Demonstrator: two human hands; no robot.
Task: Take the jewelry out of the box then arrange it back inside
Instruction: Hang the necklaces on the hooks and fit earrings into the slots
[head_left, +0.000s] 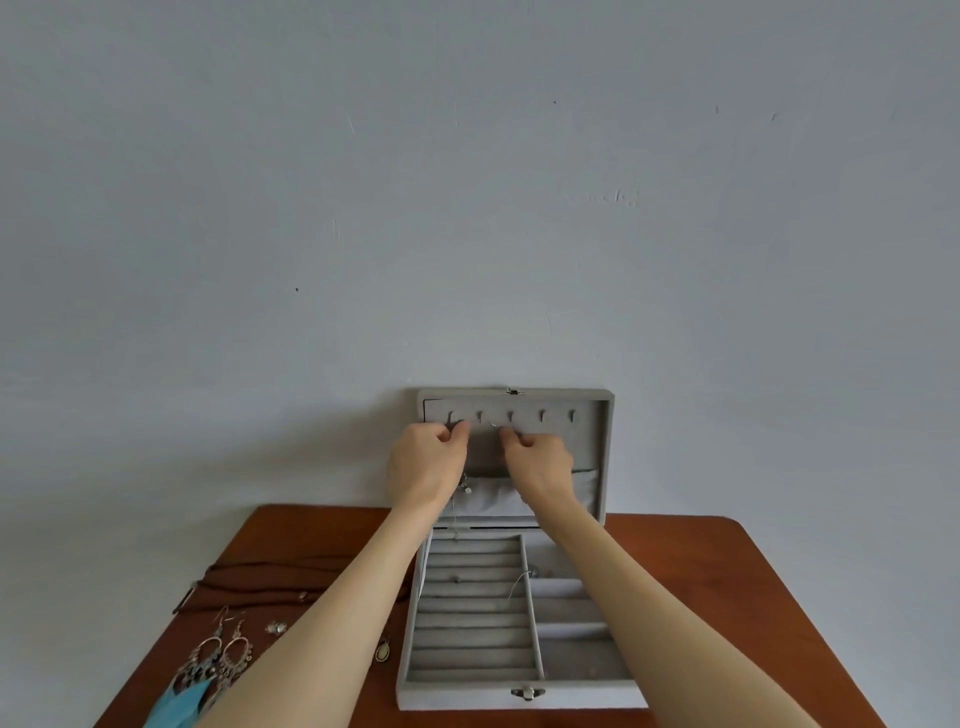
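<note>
A grey velvet jewelry box (519, 699) stands open on the brown table, its lid (597, 415) upright against the wall with a row of hooks. Both hands are raised to the hooks. My left hand (428, 462) and my right hand (537, 460) each pinch an end of a thin silver necklace (493, 427) near the second and third hooks. Part of the chain with a small pendant (466, 487) dangles below my left hand, over the lid's pocket. A small stud (457, 578) sits in the ring rolls, and a thin chain (519, 582) lies over the divider.
Left of the box on the table (727, 571) lie a brown cord necklace (260, 587), hoop earrings with blue feathers (213, 660), a small silver piece (276, 628) and an oval pendant (383, 650). A pale wall rises behind.
</note>
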